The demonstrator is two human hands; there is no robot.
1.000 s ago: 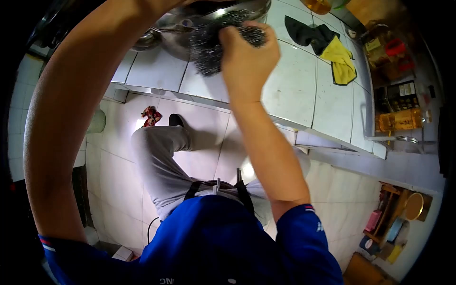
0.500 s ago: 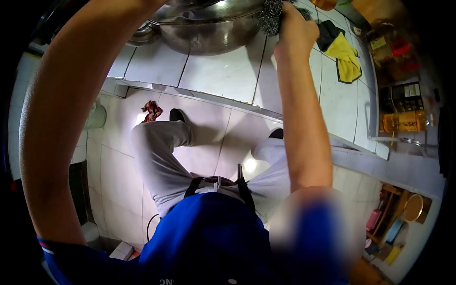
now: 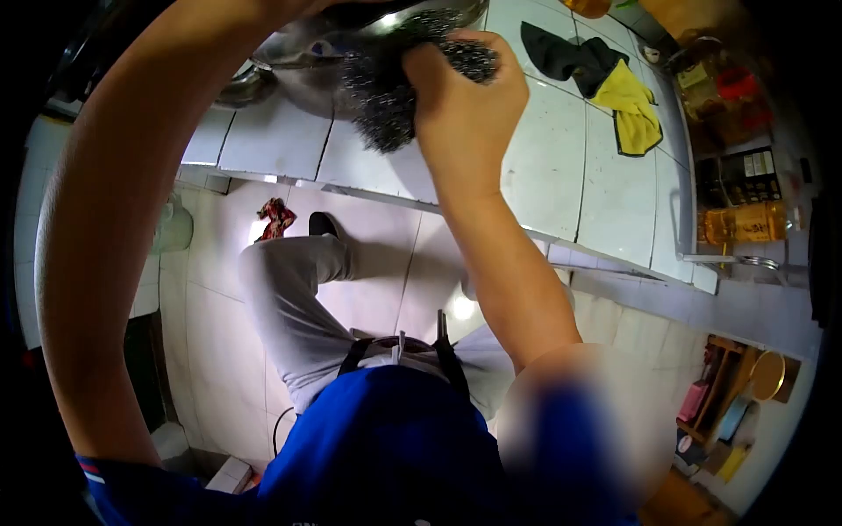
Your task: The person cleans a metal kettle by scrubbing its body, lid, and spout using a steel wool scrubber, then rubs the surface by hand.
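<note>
My right hand [image 3: 471, 110] is closed around a dark steel wool scourer [image 3: 379, 98], whose wiry strands stick out on both sides of the fingers. The scourer is in front of a shiny metal pot [image 3: 303, 83] at the top of the view and hides much of it. Whether the strands press on the pot's wall, I cannot tell. My left forearm curves up the left side, and its hand lies beyond the top edge, out of sight.
The pot stands on a white tiled counter [image 3: 539, 167]. A yellow and dark grey cloth [image 3: 633, 110] lies to the right. Bottles, including one of amber liquid [image 3: 745, 223], line the right side. A red patterned cloth [image 3: 276, 217] is on the floor near my foot.
My right hand has swept left and nearer to me with the scourer, from the pot's right side to its front. The left arm has barely moved.
</note>
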